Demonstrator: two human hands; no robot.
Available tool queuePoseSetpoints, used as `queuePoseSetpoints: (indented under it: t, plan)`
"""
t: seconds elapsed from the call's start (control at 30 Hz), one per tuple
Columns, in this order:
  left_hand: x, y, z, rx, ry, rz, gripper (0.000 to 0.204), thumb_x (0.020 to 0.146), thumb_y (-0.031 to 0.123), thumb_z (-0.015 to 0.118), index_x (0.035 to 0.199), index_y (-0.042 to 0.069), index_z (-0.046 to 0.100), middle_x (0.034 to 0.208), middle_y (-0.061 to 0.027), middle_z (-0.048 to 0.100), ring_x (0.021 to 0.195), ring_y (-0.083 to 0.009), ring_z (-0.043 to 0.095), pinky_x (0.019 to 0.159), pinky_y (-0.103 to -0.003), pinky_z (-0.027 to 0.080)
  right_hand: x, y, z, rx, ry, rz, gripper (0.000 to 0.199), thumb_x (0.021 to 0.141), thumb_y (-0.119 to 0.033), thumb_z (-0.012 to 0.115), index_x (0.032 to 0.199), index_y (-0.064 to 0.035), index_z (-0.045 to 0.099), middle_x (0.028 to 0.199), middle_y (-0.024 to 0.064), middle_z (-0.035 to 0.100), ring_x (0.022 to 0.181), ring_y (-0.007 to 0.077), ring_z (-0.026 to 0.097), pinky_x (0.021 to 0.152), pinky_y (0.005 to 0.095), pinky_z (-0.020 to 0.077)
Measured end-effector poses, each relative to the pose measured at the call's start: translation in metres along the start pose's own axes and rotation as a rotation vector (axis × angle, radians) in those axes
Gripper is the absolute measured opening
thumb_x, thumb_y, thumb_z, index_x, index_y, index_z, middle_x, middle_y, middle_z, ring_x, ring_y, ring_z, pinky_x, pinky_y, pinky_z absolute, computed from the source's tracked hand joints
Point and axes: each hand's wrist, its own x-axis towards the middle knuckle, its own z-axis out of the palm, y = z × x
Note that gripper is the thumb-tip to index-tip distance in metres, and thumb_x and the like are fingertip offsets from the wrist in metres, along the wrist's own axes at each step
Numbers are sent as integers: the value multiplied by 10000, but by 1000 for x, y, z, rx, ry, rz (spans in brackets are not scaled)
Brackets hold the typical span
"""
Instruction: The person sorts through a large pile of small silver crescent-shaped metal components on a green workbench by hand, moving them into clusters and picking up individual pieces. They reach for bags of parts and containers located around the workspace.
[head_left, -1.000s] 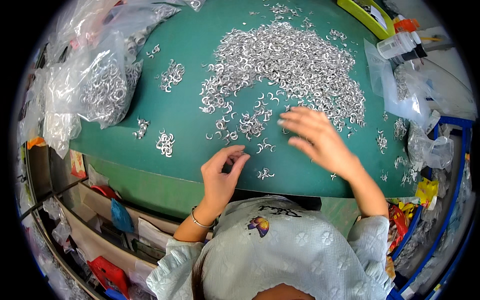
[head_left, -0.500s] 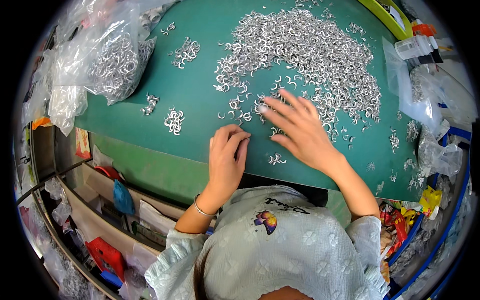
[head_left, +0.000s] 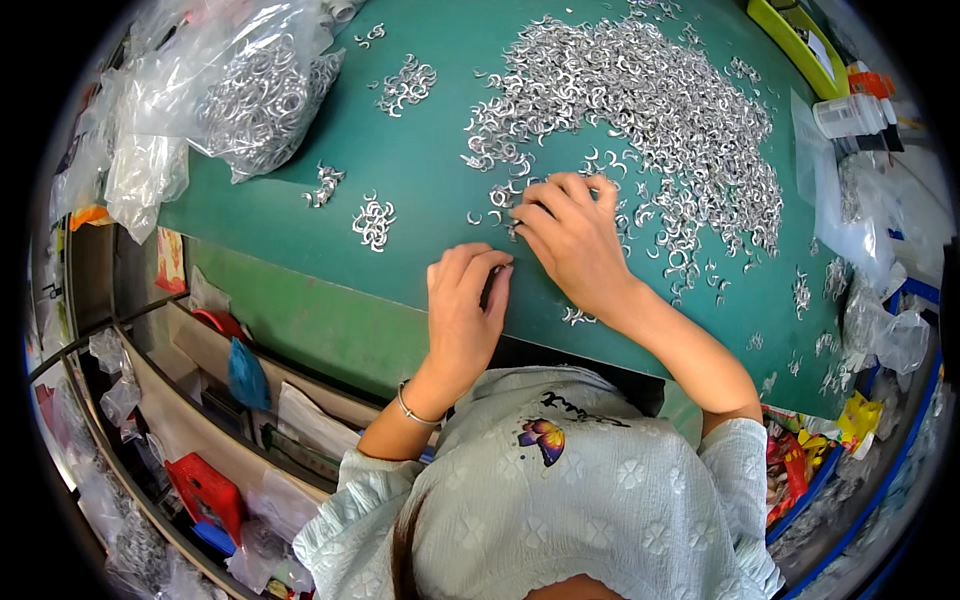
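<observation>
A large heap of small silvery crescent-shaped metal pieces (head_left: 640,90) spreads over the green tabletop (head_left: 440,160). At the heap's near edge, my right hand (head_left: 575,238) has its fingers bent down and drawn in toward the thumb, close to a few loose crescents. Just left of it and nearer to me, my left hand (head_left: 466,305) is closed, its thumb and fingertips pressed together at the table surface. Whatever either hand holds is hidden behind the fingers. A small cluster of crescents (head_left: 577,316) lies below my right wrist.
Left of the heap sit small separate piles (head_left: 374,222) of crescents. A clear plastic bag (head_left: 265,105) full of metal pieces stands at the far left. A white bottle (head_left: 850,116) and a yellow-green tray (head_left: 795,45) are at the far right. Below the table's left edge are open compartments (head_left: 240,420).
My right hand has gone from spread, blurred fingers to bent, gathered ones, drawing nearer to my left hand. My left hand keeps its closed shape. The whole view has shifted slightly.
</observation>
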Motion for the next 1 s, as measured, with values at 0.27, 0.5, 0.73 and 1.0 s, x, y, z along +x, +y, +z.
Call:
queuePoseSetpoints:
  t: [0.27,0.5,0.73,1.0]
  plan:
    - [-2,-7,1,-102,8,-48,275,813,-41,669,1073,37,629,954,-77,628,827,-229,600,750,-341,412,-3,3,-1,83,-20,25,177,761,-77,700,930,-62,649,983,25,598,998,216,527,904,432,342]
    - [-1,-9,-2,-75,29,-49,237,814,-42,674,1041,26,649,937,-86,641,801,-231,610,728,-331,438,4,-6,-4,26,-51,3,189,774,-108,721,950,-78,662,1007,25,595,1012,213,521,910,447,330]
    - [3,-5,-7,-196,28,-144,191,810,-63,680,989,3,669,898,-83,628,738,-187,599,636,-281,470,6,2,2,34,-71,-58,130,784,-107,709,900,-77,658,944,16,594,984,203,527,925,445,317]
    - [4,-2,-9,-257,32,-175,178,818,-63,674,982,5,677,909,-79,630,715,-169,591,601,-266,460,2,2,1,-28,-100,-97,123,800,-98,685,909,-62,641,943,25,595,978,208,535,929,457,322]
